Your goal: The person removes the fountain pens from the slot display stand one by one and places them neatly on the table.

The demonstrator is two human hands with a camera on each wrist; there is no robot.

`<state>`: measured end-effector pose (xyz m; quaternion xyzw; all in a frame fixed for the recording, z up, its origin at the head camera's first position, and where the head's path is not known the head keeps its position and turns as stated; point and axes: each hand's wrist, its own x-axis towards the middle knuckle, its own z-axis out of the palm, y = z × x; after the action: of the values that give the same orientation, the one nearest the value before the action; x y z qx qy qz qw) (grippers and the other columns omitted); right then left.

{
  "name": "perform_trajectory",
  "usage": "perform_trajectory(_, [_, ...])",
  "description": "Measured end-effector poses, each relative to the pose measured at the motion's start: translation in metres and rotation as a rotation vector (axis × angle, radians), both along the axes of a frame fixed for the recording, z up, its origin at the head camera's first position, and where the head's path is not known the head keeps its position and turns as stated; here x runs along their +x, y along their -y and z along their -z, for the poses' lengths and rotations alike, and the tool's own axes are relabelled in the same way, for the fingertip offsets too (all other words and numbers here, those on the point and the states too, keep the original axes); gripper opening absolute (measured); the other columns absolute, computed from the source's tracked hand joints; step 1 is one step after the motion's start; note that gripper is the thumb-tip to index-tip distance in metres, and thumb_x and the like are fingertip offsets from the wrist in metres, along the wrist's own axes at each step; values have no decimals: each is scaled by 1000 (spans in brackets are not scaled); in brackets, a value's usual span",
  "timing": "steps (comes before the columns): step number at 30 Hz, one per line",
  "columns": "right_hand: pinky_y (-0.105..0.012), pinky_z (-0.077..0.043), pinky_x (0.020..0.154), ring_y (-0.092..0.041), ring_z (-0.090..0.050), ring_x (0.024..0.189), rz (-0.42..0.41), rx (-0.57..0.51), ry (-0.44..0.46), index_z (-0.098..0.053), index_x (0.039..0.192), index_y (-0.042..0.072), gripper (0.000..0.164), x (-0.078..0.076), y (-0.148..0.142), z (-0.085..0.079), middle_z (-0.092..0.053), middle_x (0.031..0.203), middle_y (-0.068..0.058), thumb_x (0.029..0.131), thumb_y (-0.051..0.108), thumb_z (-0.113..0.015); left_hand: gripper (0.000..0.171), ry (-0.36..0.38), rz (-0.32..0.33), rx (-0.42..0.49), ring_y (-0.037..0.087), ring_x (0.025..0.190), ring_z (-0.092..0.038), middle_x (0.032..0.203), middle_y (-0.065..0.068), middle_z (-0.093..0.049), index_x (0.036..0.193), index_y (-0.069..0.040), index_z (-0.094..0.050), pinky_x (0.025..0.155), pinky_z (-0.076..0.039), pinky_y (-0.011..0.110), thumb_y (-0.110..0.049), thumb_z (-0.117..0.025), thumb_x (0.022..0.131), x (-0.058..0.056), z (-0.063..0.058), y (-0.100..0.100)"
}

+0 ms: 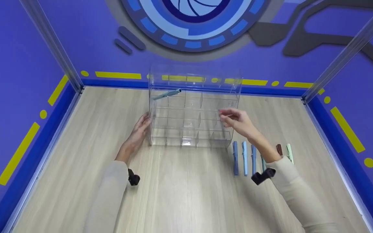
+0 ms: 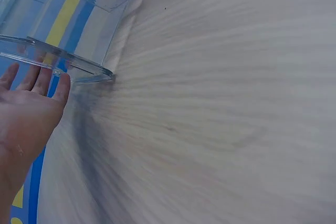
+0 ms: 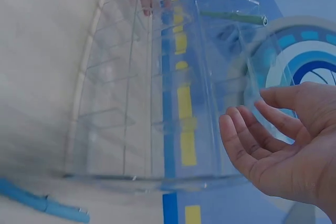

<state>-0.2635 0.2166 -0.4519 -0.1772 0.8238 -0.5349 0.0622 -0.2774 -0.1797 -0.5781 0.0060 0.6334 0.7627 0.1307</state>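
A clear plastic organizer (image 1: 152, 129) with tiered compartments stands at the back of the table. One teal pen (image 1: 167, 94) lies slanted in its upper left compartment. Against the organizer's left side rests my left hand (image 1: 138, 131), its fingers extended along the wall in the left wrist view. My right hand (image 1: 238, 122) is at the right side, fingers loosely bent and nothing held; in the right wrist view the thumb stands apart from the fingertips. Below that hand lie a dark blue pen (image 1: 235, 158) and a light blue pen (image 1: 245, 158).
Further right lie another blue pen (image 1: 254, 158), a teal pen (image 1: 264, 165) partly behind my right forearm, a brown pen (image 1: 279, 149) and a mint green pen (image 1: 290, 152). A purple-blue printed wall (image 1: 92, 58) rises close behind the organizer, with side walls left and right.
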Motion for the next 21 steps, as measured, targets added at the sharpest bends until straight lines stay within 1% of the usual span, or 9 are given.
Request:
perform_trajectory(2, [-17,-59,80,-1,-67,95,6,-11,14,-59,137,-6,35,-4,11,-5,-65,126,-27,105,7,-56,71,-11,-10,2,25,161,-9,170,11,-23,165,-14,-12,133,0,46,-40,-47,109,-2,1,-1])
perform_trajectory(4, [-17,-60,79,-6,-69,96,9,-20,19,-60,137,-5,34,-8,22,-9,-66,125,-26,105,7,-56,70,-20,-9,-3,24,161,-14,168,12,-30,165,-13,-13,133,0,44,-39,-46,110,-3,2,-1])
perform_trajectory(7, [-18,-60,79,-14,-70,98,10,-35,16,-61,136,-5,34,-14,35,-15,-67,125,-27,105,6,-56,65,-28,-11,8,26,158,-21,164,16,-34,164,-12,-16,133,-1,44,-35,-45,111,-4,3,-1])
perform_trajectory(9, [-18,-61,79,-15,-70,98,15,-48,13,-60,136,-4,34,-18,44,-17,-67,124,-26,104,5,-56,64,-30,-3,15,28,157,-23,163,18,-34,164,-12,-16,133,-2,44,-33,-45,111,-5,2,1])
perform_trajectory(13, [-25,-62,83,-8,-69,96,24,-106,33,-60,137,-4,35,-25,60,-17,-67,124,-23,102,3,-59,66,-20,26,-8,31,158,-19,165,18,-30,165,-14,-13,132,-5,50,-34,-45,111,-6,2,6])
perform_trajectory(16, [-30,-63,86,-6,-68,95,30,-156,25,-61,136,-4,36,-29,72,-16,-67,124,-23,100,2,-62,68,-24,62,-17,34,159,-16,166,18,-26,165,-13,-9,131,-7,56,-34,-45,111,-6,3,9])
perform_trajectory(21, [-29,-62,87,-7,-69,97,32,-213,-24,-61,135,-4,37,-33,89,-17,-67,126,-24,99,2,-64,66,-27,80,-13,34,159,-18,166,19,-28,165,-14,-9,129,-11,60,-30,-44,112,-6,3,10])
